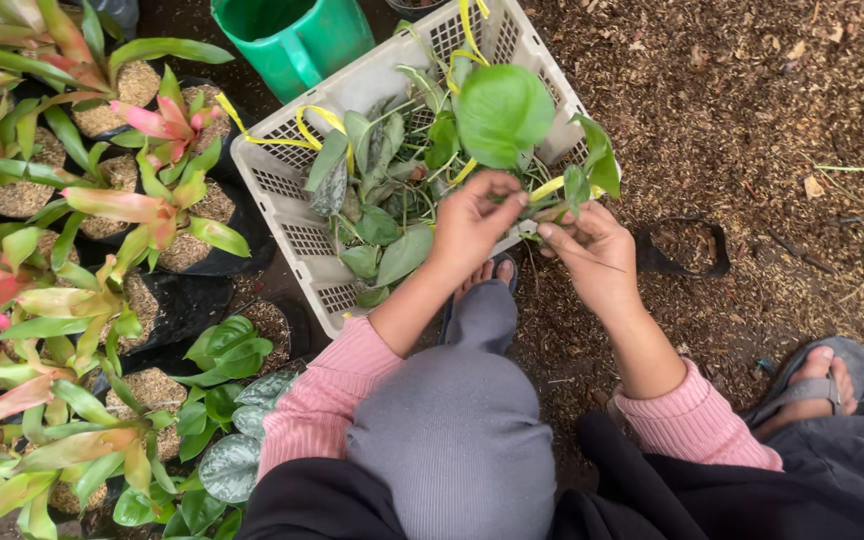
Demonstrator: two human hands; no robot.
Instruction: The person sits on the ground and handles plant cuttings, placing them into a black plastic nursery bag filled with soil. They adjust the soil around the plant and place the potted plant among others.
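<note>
Both my hands meet over the near edge of a white plastic basket full of green leafy cuttings. My left hand pinches a cutting stem that carries a large round green leaf. My right hand grips the same stem from the other side, its fingers closed around the lower end. Smaller leaves and yellowish stems lie tangled in the basket beneath. My pink sleeves and grey trouser knee fill the foreground.
A green plastic watering can stands behind the basket. Potted pink-and-green plants in black bags crowd the left side. An empty black planting bag lies on the husk-covered ground at right. My sandalled foot rests at lower right.
</note>
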